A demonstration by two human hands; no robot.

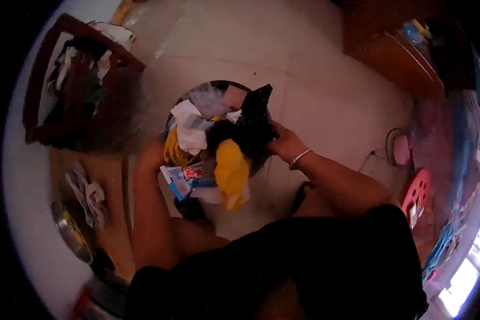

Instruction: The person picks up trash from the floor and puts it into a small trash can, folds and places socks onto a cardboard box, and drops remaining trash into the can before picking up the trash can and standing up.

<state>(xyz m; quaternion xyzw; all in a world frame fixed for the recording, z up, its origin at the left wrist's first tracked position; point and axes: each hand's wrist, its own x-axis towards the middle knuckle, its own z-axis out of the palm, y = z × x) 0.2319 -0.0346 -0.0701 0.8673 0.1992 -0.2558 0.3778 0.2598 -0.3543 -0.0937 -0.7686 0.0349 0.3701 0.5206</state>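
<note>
A round dark bin (218,82) full of mixed rubbish is between my two hands, above the tiled floor. My right hand (287,143) grips its right side, with a light bangle on the wrist. My left hand (153,152) is against the left side, its fingers mostly hidden. Heaped in the bin are a black plastic bag (257,104), white crumpled paper or cloth (191,136), a clear plastic bag (208,98) and yellow stringy material (176,146). Toward me, a yellow bag or cloth (232,168) and a blue-and-white printed packet (181,180) hang over the edge.
At left stands a dark wooden frame (34,101) with cloths in it. Below it, a cloth (93,197) lies on a brown surface near a metal pan (72,234). On the right are a wooden table (394,66), a pink round object (401,149) and a red perforated stool (417,189).
</note>
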